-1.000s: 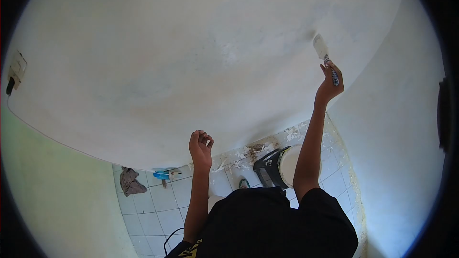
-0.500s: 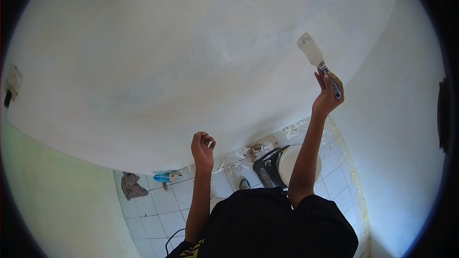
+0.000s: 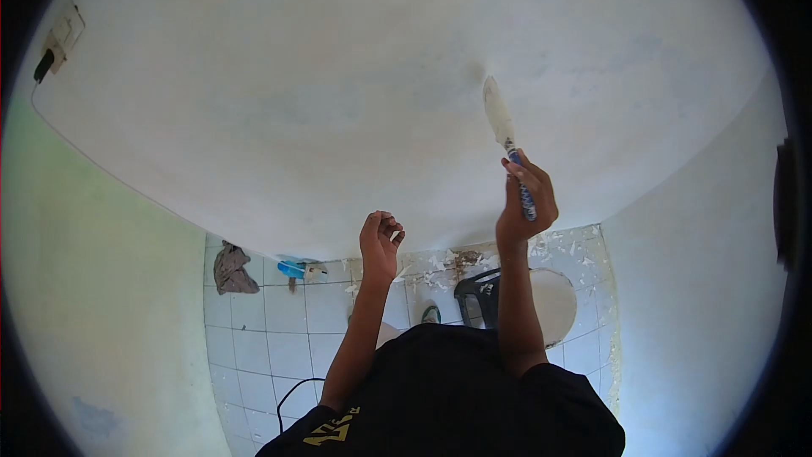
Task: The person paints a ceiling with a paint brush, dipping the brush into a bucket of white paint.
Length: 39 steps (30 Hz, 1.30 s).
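Observation:
My right hand [image 3: 533, 199] is wrapped round the blue-and-white patterned handle of a paintbrush [image 3: 499, 114]. Its head is coated in white and appears narrow, seen edge-on, with the tip up at the white wall [image 3: 364, 144] beside a small dark shadow. Lower down and to the left, my left hand [image 3: 381, 241] is raised before the wall, its fingers curled in and nothing visible in them. Below my right forearm sits a round container of off-white material [image 3: 554, 305], partly covered by the arm, next to a dark plastic stool or chair [image 3: 478, 296].
White flakes litter the tiled floor [image 3: 288, 305] along the wall's foot. A grey-brown cloth [image 3: 233, 269] and a blue item [image 3: 292, 269] lie at the left. A socket with a plug [image 3: 57, 46] is on the wall, its cable running down the corner. Side walls stand left and right.
My right hand has brought the paintbrush left and down, turning it from broad side to edge-on. My left hand sits slightly higher and further right in view. The camera view has shifted.

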Each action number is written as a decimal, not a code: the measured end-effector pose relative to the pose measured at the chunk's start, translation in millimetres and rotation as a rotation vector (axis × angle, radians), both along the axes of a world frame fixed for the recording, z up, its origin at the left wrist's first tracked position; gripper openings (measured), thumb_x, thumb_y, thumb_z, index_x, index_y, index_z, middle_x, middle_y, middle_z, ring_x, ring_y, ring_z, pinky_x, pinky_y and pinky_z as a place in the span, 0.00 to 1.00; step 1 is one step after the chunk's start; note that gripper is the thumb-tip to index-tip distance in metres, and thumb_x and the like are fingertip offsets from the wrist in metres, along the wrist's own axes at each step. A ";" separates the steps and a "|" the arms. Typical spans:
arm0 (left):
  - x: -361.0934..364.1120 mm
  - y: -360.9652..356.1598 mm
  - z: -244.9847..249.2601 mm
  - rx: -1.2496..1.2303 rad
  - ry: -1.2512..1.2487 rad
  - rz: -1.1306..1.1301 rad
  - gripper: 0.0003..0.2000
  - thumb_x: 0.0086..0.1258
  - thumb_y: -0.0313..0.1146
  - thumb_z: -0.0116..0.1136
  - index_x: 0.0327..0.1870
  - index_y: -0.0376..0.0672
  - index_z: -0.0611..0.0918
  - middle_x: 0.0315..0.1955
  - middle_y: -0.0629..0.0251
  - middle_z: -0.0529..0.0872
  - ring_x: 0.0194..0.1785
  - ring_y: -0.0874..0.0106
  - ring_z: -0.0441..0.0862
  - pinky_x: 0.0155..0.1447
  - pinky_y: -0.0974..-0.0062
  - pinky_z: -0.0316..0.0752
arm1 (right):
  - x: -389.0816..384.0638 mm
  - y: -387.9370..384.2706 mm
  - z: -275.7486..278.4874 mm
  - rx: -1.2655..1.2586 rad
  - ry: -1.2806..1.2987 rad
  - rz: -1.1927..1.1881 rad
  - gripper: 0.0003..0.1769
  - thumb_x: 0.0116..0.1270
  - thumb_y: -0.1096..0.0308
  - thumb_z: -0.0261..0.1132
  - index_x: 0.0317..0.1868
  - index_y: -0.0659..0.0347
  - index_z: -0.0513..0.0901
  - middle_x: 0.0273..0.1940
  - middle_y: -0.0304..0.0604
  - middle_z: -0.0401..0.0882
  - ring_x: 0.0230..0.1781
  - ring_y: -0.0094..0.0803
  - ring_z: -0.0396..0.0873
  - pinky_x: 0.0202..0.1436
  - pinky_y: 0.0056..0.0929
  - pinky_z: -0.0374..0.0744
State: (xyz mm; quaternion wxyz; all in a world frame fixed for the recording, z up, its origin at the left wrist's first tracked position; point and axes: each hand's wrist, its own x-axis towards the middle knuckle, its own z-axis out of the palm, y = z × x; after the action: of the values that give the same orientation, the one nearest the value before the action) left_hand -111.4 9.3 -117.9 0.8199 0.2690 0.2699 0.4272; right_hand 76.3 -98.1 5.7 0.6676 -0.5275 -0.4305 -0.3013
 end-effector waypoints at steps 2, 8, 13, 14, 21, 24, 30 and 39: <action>-9.6 5.0 1.9 -0.006 0.004 0.023 0.09 0.73 0.44 0.57 0.38 0.50 0.79 0.31 0.75 0.79 0.40 0.75 0.77 0.50 0.67 0.71 | -21.0 14.8 2.9 -0.007 -0.021 0.011 0.11 0.61 0.90 0.62 0.41 0.69 0.83 0.43 0.58 0.84 0.46 0.45 0.86 0.47 0.36 0.89; -49.5 23.5 9.1 0.009 0.013 0.112 0.08 0.73 0.43 0.56 0.38 0.50 0.78 0.31 0.75 0.78 0.40 0.75 0.76 0.51 0.67 0.70 | -73.8 41.0 0.6 -0.105 -0.075 0.080 0.13 0.57 0.87 0.69 0.42 0.66 0.85 0.48 0.59 0.85 0.46 0.41 0.87 0.46 0.30 0.85; -88.1 41.7 6.3 -0.003 -0.014 0.204 0.10 0.74 0.43 0.56 0.37 0.48 0.79 0.31 0.72 0.79 0.38 0.74 0.78 0.49 0.70 0.72 | -108.4 62.2 -9.3 -0.122 -0.077 0.104 0.13 0.57 0.86 0.68 0.43 0.67 0.85 0.47 0.59 0.85 0.46 0.42 0.87 0.46 0.30 0.85; -94.2 46.6 4.9 -0.004 -0.015 0.211 0.10 0.74 0.43 0.56 0.37 0.48 0.79 0.31 0.72 0.79 0.38 0.74 0.78 0.49 0.70 0.72 | -114.3 68.5 -12.2 -0.136 -0.071 0.113 0.13 0.58 0.86 0.68 0.43 0.67 0.85 0.47 0.59 0.85 0.46 0.42 0.87 0.46 0.30 0.85; -128.6 89.7 3.2 -0.005 -0.006 0.178 0.10 0.74 0.43 0.56 0.37 0.48 0.79 0.30 0.72 0.79 0.38 0.75 0.78 0.50 0.69 0.71 | -176.9 144.4 -38.4 -0.190 -0.023 0.238 0.16 0.56 0.83 0.69 0.46 0.62 0.86 0.48 0.56 0.84 0.43 0.41 0.87 0.44 0.31 0.85; -143.2 109.4 4.0 -0.015 -0.007 0.143 0.10 0.74 0.43 0.56 0.37 0.48 0.79 0.30 0.72 0.79 0.38 0.75 0.77 0.50 0.69 0.71 | -212.7 172.2 -32.4 -0.304 -0.022 0.355 0.14 0.56 0.85 0.69 0.44 0.64 0.87 0.47 0.55 0.85 0.45 0.41 0.87 0.48 0.30 0.84; -175.8 150.8 16.5 0.021 -0.015 0.080 0.08 0.74 0.43 0.55 0.38 0.50 0.78 0.30 0.76 0.79 0.39 0.75 0.77 0.51 0.67 0.70 | -224.0 156.4 -3.6 -0.133 -0.065 0.137 0.17 0.56 0.84 0.69 0.47 0.63 0.86 0.49 0.60 0.84 0.44 0.43 0.87 0.48 0.31 0.85; -218.5 178.8 19.3 0.016 -0.004 0.016 0.07 0.73 0.42 0.55 0.37 0.51 0.78 0.31 0.76 0.78 0.40 0.75 0.76 0.51 0.68 0.69 | -260.5 200.0 -19.4 -0.284 -0.052 0.213 0.13 0.56 0.86 0.69 0.42 0.65 0.87 0.46 0.54 0.85 0.46 0.41 0.87 0.49 0.30 0.84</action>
State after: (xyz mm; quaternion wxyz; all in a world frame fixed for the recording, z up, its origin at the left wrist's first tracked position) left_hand -329.9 188.0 -98.6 0.8149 0.2727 0.2669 0.4363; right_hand -184.2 101.9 -13.7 0.6033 -0.5598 -0.5392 -0.1785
